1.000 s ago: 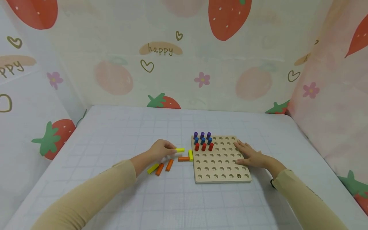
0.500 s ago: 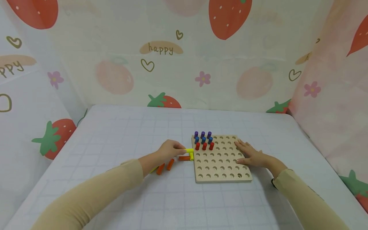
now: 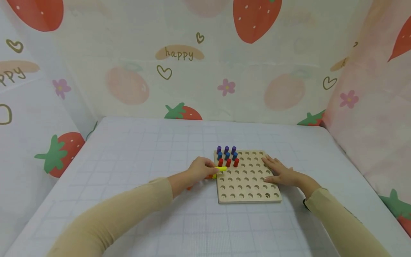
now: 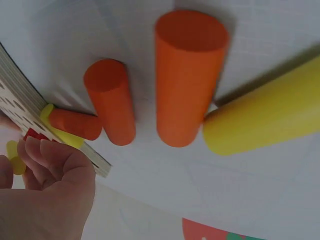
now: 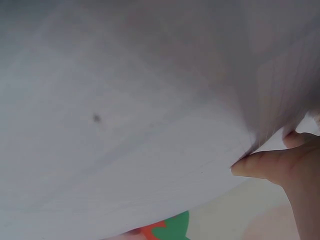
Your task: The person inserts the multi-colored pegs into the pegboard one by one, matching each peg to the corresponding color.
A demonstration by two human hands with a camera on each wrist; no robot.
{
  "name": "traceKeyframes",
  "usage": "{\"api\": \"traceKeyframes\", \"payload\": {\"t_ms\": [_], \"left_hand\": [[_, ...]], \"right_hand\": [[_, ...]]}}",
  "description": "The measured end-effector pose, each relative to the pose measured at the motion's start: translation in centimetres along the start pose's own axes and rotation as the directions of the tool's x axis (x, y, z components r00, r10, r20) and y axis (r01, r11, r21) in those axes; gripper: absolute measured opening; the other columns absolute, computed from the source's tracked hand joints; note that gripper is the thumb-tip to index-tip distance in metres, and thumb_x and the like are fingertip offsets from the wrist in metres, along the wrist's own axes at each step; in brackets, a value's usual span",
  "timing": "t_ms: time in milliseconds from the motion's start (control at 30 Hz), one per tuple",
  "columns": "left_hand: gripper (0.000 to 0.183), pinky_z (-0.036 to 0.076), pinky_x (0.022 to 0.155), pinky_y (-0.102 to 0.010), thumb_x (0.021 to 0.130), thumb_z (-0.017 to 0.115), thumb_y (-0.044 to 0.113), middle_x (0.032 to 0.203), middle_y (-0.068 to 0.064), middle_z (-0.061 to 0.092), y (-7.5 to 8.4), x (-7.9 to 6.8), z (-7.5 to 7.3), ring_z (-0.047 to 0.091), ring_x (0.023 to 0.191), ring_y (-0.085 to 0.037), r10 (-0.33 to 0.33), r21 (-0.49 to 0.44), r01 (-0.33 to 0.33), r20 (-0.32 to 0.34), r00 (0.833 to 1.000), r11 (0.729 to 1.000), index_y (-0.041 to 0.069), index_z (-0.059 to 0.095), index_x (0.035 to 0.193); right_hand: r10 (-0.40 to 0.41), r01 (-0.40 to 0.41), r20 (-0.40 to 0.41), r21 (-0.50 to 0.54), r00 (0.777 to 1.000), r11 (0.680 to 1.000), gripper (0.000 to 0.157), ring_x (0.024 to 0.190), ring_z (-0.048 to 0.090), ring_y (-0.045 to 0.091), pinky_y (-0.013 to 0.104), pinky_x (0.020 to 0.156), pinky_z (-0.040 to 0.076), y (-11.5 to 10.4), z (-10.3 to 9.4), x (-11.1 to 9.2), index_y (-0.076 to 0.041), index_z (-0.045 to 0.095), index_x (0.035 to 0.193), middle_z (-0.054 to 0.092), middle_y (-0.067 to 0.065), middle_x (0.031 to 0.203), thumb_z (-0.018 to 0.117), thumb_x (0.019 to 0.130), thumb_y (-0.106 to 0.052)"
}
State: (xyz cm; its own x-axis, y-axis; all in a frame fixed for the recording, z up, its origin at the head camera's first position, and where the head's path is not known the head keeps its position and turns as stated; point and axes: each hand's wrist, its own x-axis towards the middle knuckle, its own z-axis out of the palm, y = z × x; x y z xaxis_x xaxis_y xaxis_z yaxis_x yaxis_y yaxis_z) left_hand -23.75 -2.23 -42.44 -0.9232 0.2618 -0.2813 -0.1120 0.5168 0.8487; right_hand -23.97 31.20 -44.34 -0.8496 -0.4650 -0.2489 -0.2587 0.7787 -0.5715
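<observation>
- I see L hand [image 3: 200,167] pinching yellow peg [image 3: 222,169] over pegboard [image 3: 243,183], L side
- R hand [image 3: 282,175]: fingers spread on pegboard R edge
- hands apart (red pegs [image 3: 228,163] upright nearby)

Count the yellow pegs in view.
3: one yellow peg pinched by the left hand; another beside the board; a third away from it, by an orange peg. The hand could hide more.

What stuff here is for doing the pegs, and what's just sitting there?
Seems part of the job:
the yellow peg held in the left hand
the pegboard, touched by the right hand
red pegs, blue pegs and purple pegs standing in it
loose orange pegs and loose yellow pegs

Just there:
the checked table cover
the strawberry backdrop
</observation>
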Motion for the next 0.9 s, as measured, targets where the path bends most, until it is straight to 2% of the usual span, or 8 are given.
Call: {"api": "traceKeyframes", "payload": {"t_ms": [200,500,900], "left_hand": [[0.021,0.044,0.061,-0.021,0.089,0.073,0.019,0.093,-0.005,0.063,0.7,0.1,1.0,0.052,0.076,-0.015,-0.019,-0.007,0.019,-0.032,0.999,1.000,0.004,0.072,0.103],[0.019,0.041,0.057,-0.020,0.085,0.077,0.017,0.088,-0.004,0.064,0.9,0.3,2.5,0.051,0.074,-0.014,0.041,0.020,-0.040,-0.058,0.997,0.999,0.001,0.074,0.095],[0.020,0.039,0.058,-0.021,0.087,0.075,0.023,0.085,-0.001,0.065,1.7,0.3,3.4,0.050,0.077,-0.013,0.066,0.082,-0.059,-0.085,0.994,0.995,0.005,0.077,0.094]], "right_hand": [[0.006,-0.006,0.000,-0.005,1.000,1.000,0.088,0.140,-0.010,0.051,0.081,0.090,-0.011,0.0,0.0,0.1,0.000,0.011,0.154,-0.003,0.026,0.158,0.062,0.094,-0.041],[0.004,-0.004,0.004,-0.001,1.000,1.000,0.088,0.140,-0.010,0.052,0.081,0.090,-0.011,-0.3,-0.1,-0.1,0.000,0.011,0.154,-0.003,0.026,0.158,0.062,0.094,-0.040],[0.002,-0.002,0.009,-0.006,1.000,1.000,0.087,0.140,-0.009,0.052,0.081,0.090,-0.010,-0.6,-0.1,-0.2,0.000,0.011,0.154,-0.004,0.026,0.158,0.062,0.095,-0.039]]}}
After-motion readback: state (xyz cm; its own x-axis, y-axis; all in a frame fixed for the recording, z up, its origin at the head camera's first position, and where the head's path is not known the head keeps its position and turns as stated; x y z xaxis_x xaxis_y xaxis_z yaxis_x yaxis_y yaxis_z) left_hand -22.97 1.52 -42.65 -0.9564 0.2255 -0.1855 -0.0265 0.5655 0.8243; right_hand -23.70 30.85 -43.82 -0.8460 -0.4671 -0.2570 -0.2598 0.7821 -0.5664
